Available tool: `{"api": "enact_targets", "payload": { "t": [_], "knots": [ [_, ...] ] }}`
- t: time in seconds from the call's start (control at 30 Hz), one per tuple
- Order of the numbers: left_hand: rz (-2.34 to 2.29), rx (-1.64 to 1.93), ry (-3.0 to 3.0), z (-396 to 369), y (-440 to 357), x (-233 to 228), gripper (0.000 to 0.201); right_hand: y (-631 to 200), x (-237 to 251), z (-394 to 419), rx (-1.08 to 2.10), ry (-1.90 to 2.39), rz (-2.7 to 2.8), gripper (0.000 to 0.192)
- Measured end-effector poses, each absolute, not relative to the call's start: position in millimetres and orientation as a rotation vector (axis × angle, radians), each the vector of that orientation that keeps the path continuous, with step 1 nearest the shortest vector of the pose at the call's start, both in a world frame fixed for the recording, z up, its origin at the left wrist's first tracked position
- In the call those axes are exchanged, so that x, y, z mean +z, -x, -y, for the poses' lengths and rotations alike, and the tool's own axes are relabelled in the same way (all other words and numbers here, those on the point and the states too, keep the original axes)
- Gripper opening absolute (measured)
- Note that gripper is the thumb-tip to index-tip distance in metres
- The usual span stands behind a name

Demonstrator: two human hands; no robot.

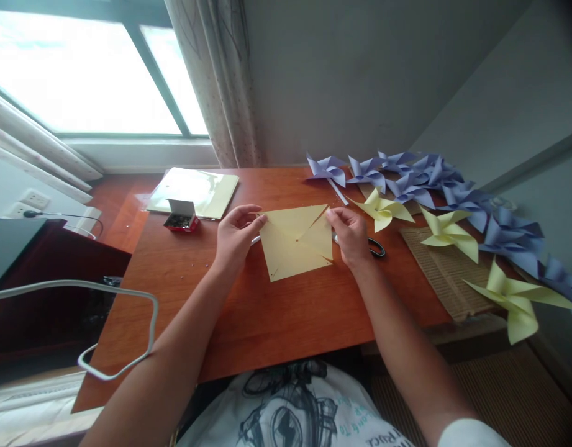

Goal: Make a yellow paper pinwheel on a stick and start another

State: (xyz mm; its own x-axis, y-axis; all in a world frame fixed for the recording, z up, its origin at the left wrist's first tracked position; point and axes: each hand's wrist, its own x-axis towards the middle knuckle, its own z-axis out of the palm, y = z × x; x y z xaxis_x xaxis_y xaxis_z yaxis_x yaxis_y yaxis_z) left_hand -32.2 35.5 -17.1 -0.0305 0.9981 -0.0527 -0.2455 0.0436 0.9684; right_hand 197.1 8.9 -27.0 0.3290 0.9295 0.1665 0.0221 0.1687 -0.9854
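Yellow paper square, in the head view, has slits at its right corners and a small dark spot near its centre; left hand and right hand pinch its upper corners above the wooden table.

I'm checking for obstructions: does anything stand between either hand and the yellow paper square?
Nothing visible: the left hand and right hand touch the yellow paper directly, at its upper corners. The black scissors handle shows beyond the right hand, not in between.
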Motion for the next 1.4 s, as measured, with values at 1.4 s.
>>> {"api": "enact_targets", "payload": {
  "t": [1.4],
  "knots": [
    [-2.126, 0.387, -2.254, -12, 110, -6, 0.028, -205, -22, -3, 0.991, 1.301, 1.15, 0.018]
  ]
}}
